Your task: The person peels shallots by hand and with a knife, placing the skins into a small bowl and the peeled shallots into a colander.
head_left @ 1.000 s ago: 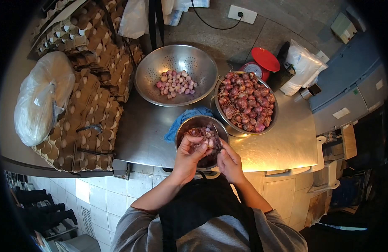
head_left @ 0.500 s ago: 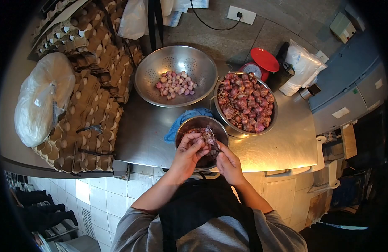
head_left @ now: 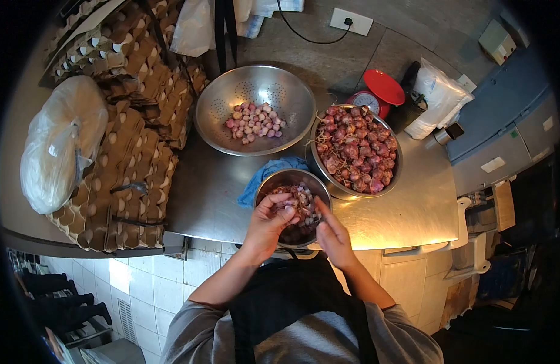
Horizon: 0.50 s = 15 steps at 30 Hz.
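Over a small metal bowl (head_left: 264, 182) filled with onion skins (head_left: 304, 203), my left hand (head_left: 269, 224) has its fingers closed round a small pale shallot (head_left: 288, 212). My right hand (head_left: 333, 236) is at the bowl's right side, its fingers slightly blurred; what it holds, if anything, is hidden. Behind the small bowl stands a colander (head_left: 210, 130) with peeled shallots (head_left: 254, 123). To its right, a large bowl (head_left: 398, 173) is heaped with unpeeled red shallots (head_left: 355, 148). A blue cloth (head_left: 249, 191) lies beside the small bowl.
Egg trays (head_left: 122, 176) are stacked at the left, with a tied plastic bag (head_left: 61, 145) on them. A red scale (head_left: 384, 88) stands behind the large bowl, near a white bag (head_left: 437, 97). The metal table's front edge (head_left: 401, 247) runs close to my body.
My right hand has shifted slightly right and down, away from my left hand, and its fingers have straightened. My left hand has barely moved.
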Each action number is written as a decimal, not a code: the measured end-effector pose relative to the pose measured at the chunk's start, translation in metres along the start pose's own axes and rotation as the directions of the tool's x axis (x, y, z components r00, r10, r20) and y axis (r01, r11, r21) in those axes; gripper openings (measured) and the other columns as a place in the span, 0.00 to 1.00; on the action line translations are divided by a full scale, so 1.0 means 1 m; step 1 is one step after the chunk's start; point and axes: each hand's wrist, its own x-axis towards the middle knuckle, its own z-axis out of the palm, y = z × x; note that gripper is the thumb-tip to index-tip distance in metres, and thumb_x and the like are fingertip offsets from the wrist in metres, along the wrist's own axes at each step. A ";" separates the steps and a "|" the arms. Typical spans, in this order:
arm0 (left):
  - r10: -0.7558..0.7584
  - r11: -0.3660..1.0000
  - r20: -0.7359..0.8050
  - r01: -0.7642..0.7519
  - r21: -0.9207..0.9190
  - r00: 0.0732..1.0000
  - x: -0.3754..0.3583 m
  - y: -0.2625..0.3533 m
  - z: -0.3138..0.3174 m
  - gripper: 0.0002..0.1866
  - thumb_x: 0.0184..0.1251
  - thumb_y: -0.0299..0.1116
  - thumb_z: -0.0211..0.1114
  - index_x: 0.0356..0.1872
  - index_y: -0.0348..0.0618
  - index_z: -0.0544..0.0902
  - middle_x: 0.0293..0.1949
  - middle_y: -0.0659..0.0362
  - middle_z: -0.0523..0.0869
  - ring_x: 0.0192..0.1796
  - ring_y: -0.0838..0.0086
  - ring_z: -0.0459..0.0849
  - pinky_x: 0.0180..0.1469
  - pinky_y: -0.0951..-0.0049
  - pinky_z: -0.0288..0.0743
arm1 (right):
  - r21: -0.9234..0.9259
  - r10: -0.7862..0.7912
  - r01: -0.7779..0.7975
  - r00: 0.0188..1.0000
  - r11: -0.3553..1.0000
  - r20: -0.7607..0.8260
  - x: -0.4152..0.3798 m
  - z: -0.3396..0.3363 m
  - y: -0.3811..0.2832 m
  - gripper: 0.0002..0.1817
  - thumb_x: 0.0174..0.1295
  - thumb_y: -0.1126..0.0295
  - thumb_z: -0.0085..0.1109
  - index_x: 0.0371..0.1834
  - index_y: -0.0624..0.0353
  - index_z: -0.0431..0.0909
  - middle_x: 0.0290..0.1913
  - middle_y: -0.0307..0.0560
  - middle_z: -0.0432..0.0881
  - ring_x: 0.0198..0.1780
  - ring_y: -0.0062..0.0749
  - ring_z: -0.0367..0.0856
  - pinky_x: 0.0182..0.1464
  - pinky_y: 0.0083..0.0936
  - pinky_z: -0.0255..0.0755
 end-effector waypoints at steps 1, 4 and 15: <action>0.039 0.999 0.013 -0.039 0.023 0.999 0.000 -0.002 0.000 0.14 0.57 0.24 0.64 0.45 0.42 0.75 0.42 0.61 0.79 0.41 0.78 0.79 0.46 0.75 0.76 | -0.160 -0.042 0.042 0.999 0.986 0.002 0.000 0.004 0.001 0.25 0.67 0.68 0.42 0.68 0.56 0.54 0.46 0.42 0.70 0.45 0.24 0.68 0.47 0.17 0.60; 0.115 0.990 0.041 -0.118 0.071 0.993 0.000 -0.005 0.001 0.14 0.55 0.21 0.65 0.42 0.41 0.75 0.41 0.61 0.80 0.41 0.79 0.79 0.47 0.76 0.75 | -0.325 -0.095 0.097 0.995 0.941 0.022 0.001 0.014 -0.003 0.27 0.66 0.68 0.43 0.68 0.59 0.52 0.62 0.54 0.65 0.64 0.36 0.61 0.64 0.24 0.51; 0.163 0.981 0.027 -0.165 0.106 0.986 -0.005 -0.011 0.009 0.13 0.55 0.18 0.64 0.42 0.37 0.77 0.42 0.59 0.81 0.42 0.80 0.79 0.48 0.78 0.74 | -0.188 -0.157 0.147 0.987 0.971 -0.040 0.007 0.016 0.013 0.25 0.66 0.68 0.46 0.64 0.64 0.57 0.60 0.53 0.67 0.63 0.34 0.63 0.64 0.26 0.53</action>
